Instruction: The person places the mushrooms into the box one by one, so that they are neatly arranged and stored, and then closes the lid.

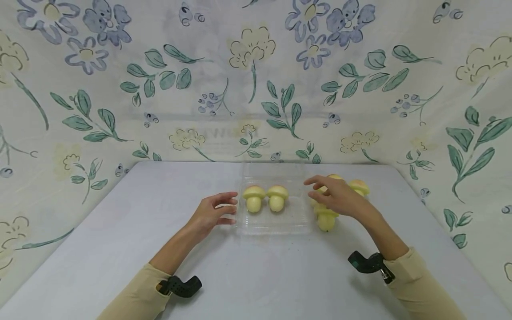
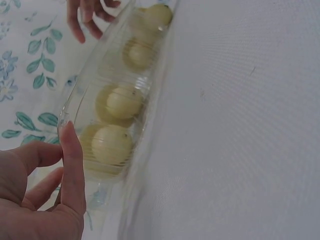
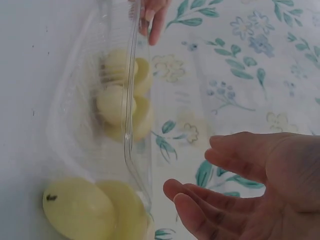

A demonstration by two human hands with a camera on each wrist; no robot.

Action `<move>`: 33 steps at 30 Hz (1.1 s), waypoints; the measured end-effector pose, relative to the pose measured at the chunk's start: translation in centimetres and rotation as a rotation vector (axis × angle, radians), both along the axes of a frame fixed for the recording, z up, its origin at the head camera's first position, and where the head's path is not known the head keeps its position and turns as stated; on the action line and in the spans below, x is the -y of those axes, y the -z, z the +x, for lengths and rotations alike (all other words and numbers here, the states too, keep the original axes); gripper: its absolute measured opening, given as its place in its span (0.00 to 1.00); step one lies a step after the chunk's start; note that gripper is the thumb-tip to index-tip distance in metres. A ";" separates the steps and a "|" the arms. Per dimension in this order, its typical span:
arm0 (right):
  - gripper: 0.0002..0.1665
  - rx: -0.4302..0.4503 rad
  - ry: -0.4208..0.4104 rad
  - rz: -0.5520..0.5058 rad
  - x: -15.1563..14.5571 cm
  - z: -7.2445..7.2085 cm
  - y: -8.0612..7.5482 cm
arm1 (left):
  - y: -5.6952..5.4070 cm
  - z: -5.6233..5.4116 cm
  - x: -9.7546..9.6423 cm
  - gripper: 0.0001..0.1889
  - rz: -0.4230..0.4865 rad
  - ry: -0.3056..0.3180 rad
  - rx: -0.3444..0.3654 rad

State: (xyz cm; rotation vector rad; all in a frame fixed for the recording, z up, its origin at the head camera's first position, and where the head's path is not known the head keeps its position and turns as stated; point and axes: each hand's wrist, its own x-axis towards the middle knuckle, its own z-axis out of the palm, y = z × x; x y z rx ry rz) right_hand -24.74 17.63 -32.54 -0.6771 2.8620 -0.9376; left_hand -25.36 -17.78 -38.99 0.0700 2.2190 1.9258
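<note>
Mushrooms (image 1: pixel 277 202), two of them and pale yellow, lie side by side in the left half of the clear box (image 1: pixel 276 230), caps to the far side, stems pointing near. From my seat at the feed I see that box set about mid-table, towards the far edge of the white table (image 1: pixel 256 271), with a flowered cloth (image 1: pixel 252 49) beyond. More mushrooms sit in a loose pile (image 1: pixel 326 220) just right of the box; part of it is hidden from me, so I give no count.

My left hand (image 1: pixel 210 212) is at the box's left wall, fingers loosely spread, fingertips at the plastic; I cannot tell how firmly they touch. My right hand (image 1: pixel 336 195) hangs over the pile, thumb and fingers apart, with nothing between them.

Only the wrist views give me the side of things. On the left wrist I look along the box and make out little dark marks on the stem ends inside it, with the pile's pale shapes past its far end. On the right wrist I get a pile mushroom close up, a dark spot (image 3: pixel 51 197) on its stem, beside the box's right end.
</note>
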 end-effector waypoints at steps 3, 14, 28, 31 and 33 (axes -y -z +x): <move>0.20 0.008 0.004 -0.016 -0.7 0.1 0.2 | 0.0 0.0 0.0 0.28 -0.015 -0.009 -0.003; 0.21 0.027 -0.043 0.011 -2.6 0.0 0.4 | 0.1 0.0 0.2 0.26 -0.018 -0.014 -0.017; 0.29 0.178 -0.037 0.043 -3.1 -0.3 0.5 | -0.2 0.1 0.1 0.26 -0.036 -0.020 -0.019; 0.29 0.176 -0.046 0.082 -3.2 -0.4 0.6 | -0.2 0.2 0.1 0.26 -0.035 -0.019 -0.018; 0.28 0.181 -0.046 0.105 -3.2 -0.4 0.7 | -0.2 0.2 0.0 0.26 -0.036 -0.019 -0.018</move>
